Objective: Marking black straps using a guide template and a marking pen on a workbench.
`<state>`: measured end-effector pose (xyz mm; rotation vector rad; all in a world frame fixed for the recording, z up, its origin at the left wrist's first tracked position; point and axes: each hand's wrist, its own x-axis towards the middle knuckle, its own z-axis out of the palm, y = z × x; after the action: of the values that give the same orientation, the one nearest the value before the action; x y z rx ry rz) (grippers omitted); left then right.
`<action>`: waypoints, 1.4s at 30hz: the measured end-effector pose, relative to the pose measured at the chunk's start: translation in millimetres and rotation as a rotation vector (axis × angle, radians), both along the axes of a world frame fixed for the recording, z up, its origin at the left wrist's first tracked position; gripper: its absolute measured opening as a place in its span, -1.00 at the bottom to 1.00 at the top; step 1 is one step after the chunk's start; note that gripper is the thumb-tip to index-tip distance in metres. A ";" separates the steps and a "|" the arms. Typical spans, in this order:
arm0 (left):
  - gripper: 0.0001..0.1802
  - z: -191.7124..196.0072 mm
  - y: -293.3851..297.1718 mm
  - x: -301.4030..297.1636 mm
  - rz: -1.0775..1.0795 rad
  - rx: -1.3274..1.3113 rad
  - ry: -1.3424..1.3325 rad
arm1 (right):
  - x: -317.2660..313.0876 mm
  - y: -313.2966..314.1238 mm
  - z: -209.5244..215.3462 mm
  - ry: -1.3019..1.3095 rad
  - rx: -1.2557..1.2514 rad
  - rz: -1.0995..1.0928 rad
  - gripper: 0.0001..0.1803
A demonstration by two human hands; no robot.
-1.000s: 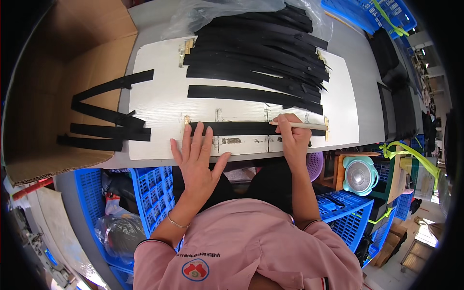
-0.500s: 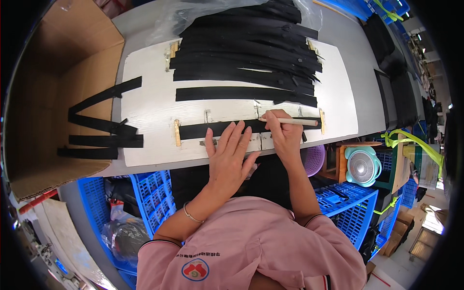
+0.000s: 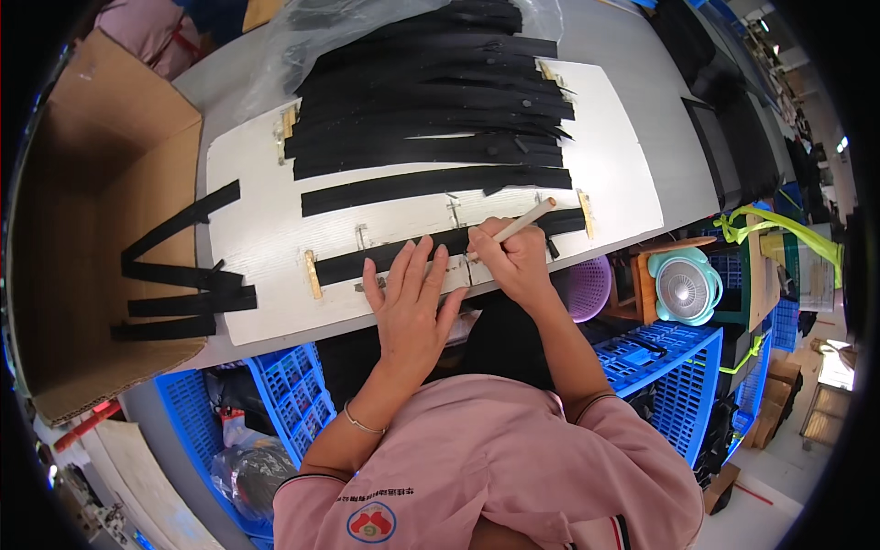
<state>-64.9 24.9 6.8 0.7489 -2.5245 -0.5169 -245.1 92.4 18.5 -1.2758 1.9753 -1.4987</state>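
Observation:
A black fabric strip [image 3: 345, 266] lies across the white board [image 3: 252, 238] near its front edge, between two tan tape pieces, one being the left tape piece [image 3: 313, 275]. My left hand [image 3: 412, 302] rests flat on the strip with its fingers spread. In my right hand [image 3: 515, 261] is a pale pencil [image 3: 527, 218], its back end pointing up and right; its tip is at the strip's near edge, partly hidden by my fingers. Just beyond lies another black strip [image 3: 431, 190], and behind it a large pile of black strips [image 3: 412, 101].
A cardboard box [image 3: 137, 147] stands at the left, with several black strips [image 3: 188, 280] hanging over its side. Clear plastic sheeting [image 3: 284, 55] lies behind the pile. Below the table are blue crates [image 3: 678, 394], a purple basket [image 3: 585, 286] and a turquoise fan [image 3: 686, 286].
The pencil has swung from nearly level to slanting up, and my right hand has turned with it toward the strip's near edge. My left hand stays on the strip. The whole view has shifted.

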 end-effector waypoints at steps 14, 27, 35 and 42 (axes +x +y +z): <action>-0.39 9.4 5.4 -14.5 -0.033 0.052 0.048 | -76.7 50.4 -7.2 -0.237 -0.054 -0.286 -0.67; -0.70 8.6 29.0 -98.0 -0.253 0.112 0.216 | -75.1 48.3 -6.4 -0.278 -0.049 -0.301 -0.69; -0.86 6.4 16.1 -124.9 -0.136 0.063 0.332 | -75.8 46.6 -10.3 -0.129 -0.056 -0.266 -0.72; -0.88 0.8 15.0 -132.4 -0.117 0.088 0.315 | -74.9 47.4 -13.3 -0.106 -0.046 -0.257 -0.77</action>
<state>-197.4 39.9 7.6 0.5062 -2.2708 -0.7285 -320.0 139.8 5.2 -0.9647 2.1085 -1.7002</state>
